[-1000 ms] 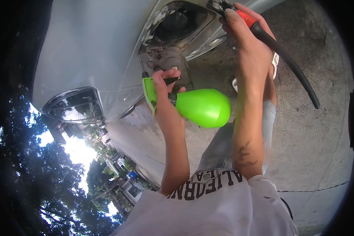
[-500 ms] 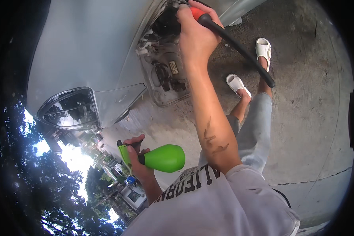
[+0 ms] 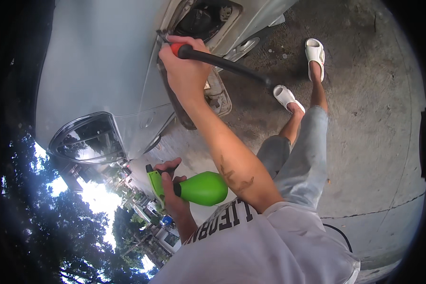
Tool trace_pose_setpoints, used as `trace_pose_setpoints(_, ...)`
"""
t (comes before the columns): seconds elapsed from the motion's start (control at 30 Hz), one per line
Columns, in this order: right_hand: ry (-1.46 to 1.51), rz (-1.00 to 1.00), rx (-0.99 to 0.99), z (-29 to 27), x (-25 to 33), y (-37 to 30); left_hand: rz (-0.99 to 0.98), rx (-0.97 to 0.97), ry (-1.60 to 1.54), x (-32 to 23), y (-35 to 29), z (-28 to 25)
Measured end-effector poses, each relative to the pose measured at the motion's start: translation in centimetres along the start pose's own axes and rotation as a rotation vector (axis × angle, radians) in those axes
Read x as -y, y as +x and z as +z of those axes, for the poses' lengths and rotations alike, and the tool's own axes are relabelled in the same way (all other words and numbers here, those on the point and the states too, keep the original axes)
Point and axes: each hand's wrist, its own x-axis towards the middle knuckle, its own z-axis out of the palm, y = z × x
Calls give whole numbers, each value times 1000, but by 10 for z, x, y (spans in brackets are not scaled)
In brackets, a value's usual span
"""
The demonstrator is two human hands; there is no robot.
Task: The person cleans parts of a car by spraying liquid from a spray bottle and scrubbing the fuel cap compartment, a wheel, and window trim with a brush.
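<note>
My right hand (image 3: 188, 71) grips a detailing brush by its long black handle (image 3: 227, 67) with an orange-red collar (image 3: 176, 48). The dark bristles (image 3: 162, 36) touch the edge between the pale car body (image 3: 104, 52) and the open fuel filler recess (image 3: 201, 23). Below my wrist hangs the open fuel flap (image 3: 220, 100), its inner side partly hidden by my hand. My left hand (image 3: 171, 187) holds a green spray bottle (image 3: 203, 188) lying sideways, fingers around its neck and trigger, away from the car.
A car side mirror (image 3: 87, 137) juts out at the left. Under me lies concrete floor (image 3: 364, 142), with my white slip-on shoes (image 3: 315, 49) on it. A dark hose or cable (image 3: 341, 234) curves by my right side. Trees (image 3: 57, 222) and buildings stand at the lower left.
My right hand with the brush has moved left and down, from over the recess to its edge by the flap. The left hand and spray bottle have barely shifted.
</note>
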Motion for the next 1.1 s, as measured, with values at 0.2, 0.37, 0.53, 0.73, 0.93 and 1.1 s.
trace_pose_setpoints(0.2,323,-62,-32,-3,28,69,53,76,-17,-2,-7,2)
trace_pose_setpoints(0.37,24,14,58,-4,-4,-1,41,95,39,-4,-5,11)
trace_pose_setpoints(0.53,165,-16,42,-16,20,59,85,130,-23,-1,-4,15)
trace_pose_setpoints(0.73,75,-3,18,-2,-2,12,28,41,34,-7,-11,21)
trace_pose_setpoints(0.93,196,23,-28,-4,24,58,145,125,11,-10,-7,22)
trace_pose_setpoints(1.1,644,194,-363,11,31,61,61,156,0,-11,-11,30)
